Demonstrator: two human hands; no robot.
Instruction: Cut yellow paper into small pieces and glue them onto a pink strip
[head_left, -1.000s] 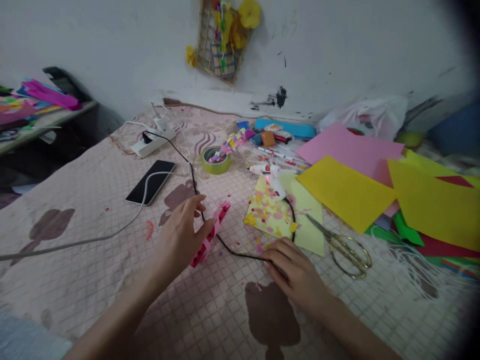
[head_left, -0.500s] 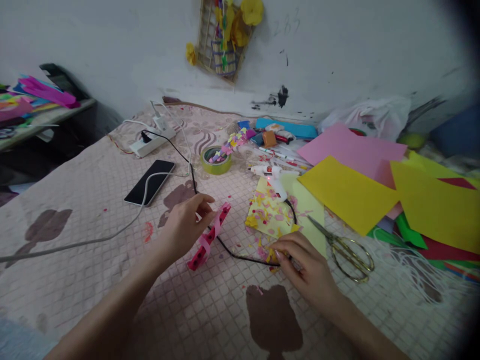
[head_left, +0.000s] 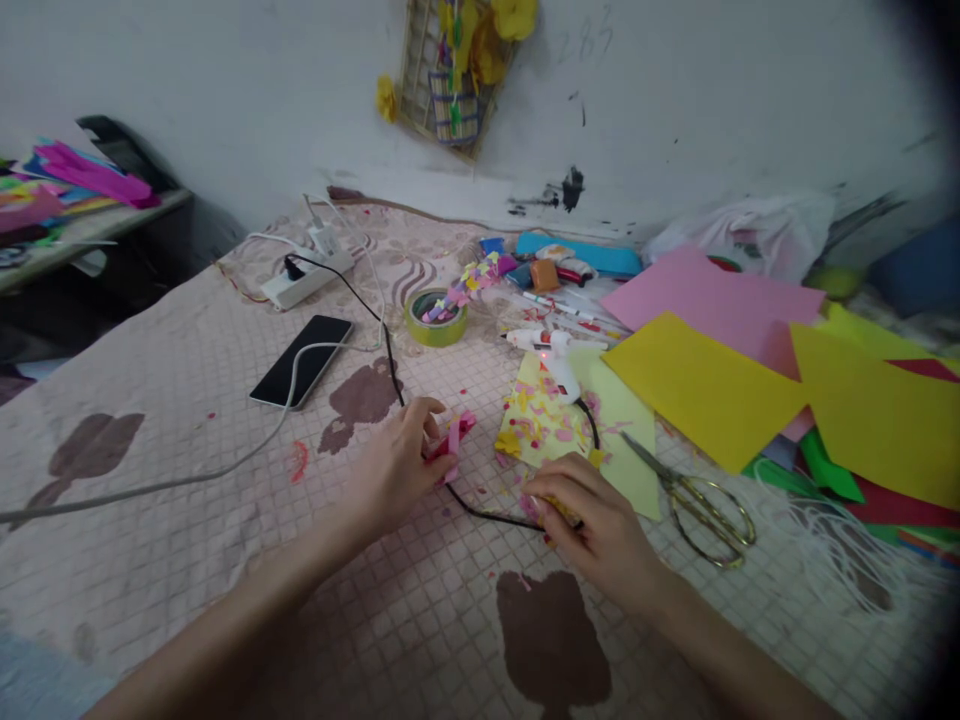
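Note:
My left hand [head_left: 401,462] is closed on a dark pink strip [head_left: 463,428] that has a lighter pink ribbon around it; its fingers cover the lower part of the strip. To the right, my right hand [head_left: 589,505] is low over the cloth with thumb and fingers pinched together, beside small yellow and pink scraps. What sits between those fingertips is too small to name. A black cord [head_left: 487,516] runs between the hands. Just beyond them a white glue gun [head_left: 559,362], its red light lit, rests on pale yellow paper [head_left: 626,425] strewn with paper bits.
Gold-handled scissors [head_left: 705,512] and white string [head_left: 832,540] lie at the right, below yellow sheets [head_left: 697,385]. Green tape [head_left: 435,330] stands behind the hands. A phone [head_left: 302,362] and a power strip [head_left: 307,280] are at the left, with a grey cable crossing.
My left hand has moved right and closed on the pink strip, which was lying diagonally with more of it showing. My right hand has shifted slightly, its fingers closer together.

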